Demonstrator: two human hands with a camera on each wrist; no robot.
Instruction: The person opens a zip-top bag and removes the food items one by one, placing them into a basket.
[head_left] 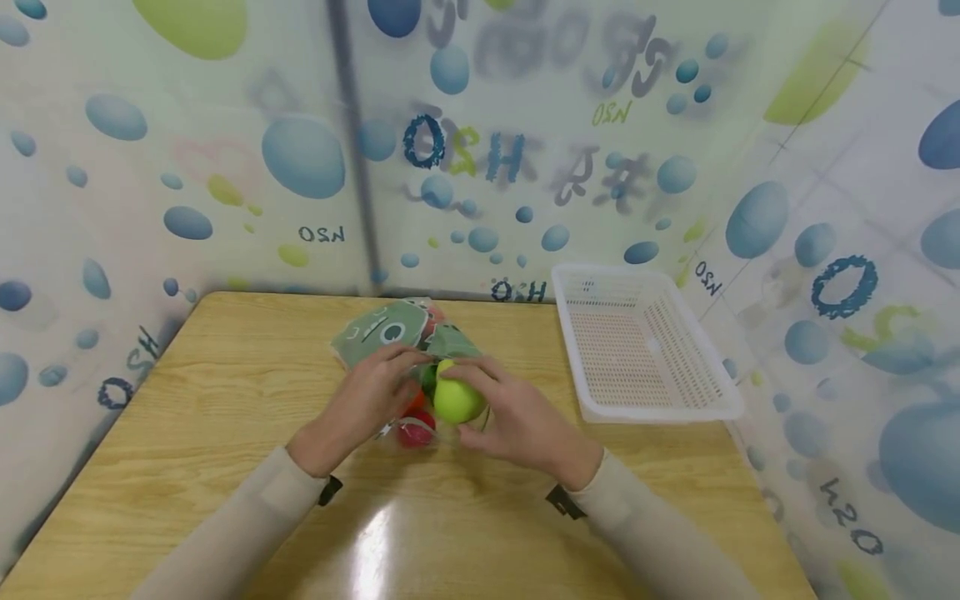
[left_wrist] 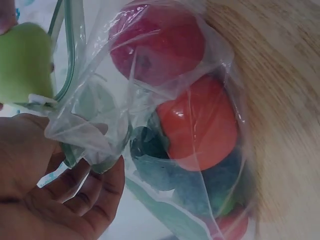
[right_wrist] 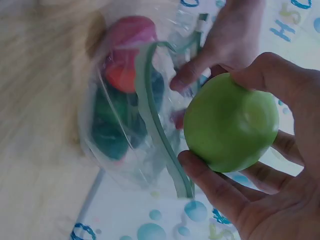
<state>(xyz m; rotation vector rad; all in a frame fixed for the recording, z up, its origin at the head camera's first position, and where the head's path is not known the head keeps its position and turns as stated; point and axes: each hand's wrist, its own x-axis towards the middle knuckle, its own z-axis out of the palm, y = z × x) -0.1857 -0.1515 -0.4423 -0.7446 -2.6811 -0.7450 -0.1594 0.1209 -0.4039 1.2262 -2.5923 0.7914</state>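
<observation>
Basically, right hand (head_left: 525, 421) cups the green ball (right_wrist: 231, 122), smooth, light, likely slippery; left hand (head_left: 367, 400) pinches the limp plastic bag (left_wrist: 165, 125) rim beside it.

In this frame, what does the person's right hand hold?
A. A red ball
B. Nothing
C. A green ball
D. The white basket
C: the right hand has its fingers curled round the green ball at the mouth of the clear plastic bag, whose edge the left hand pinches; the red ball lies inside the bag.
</observation>
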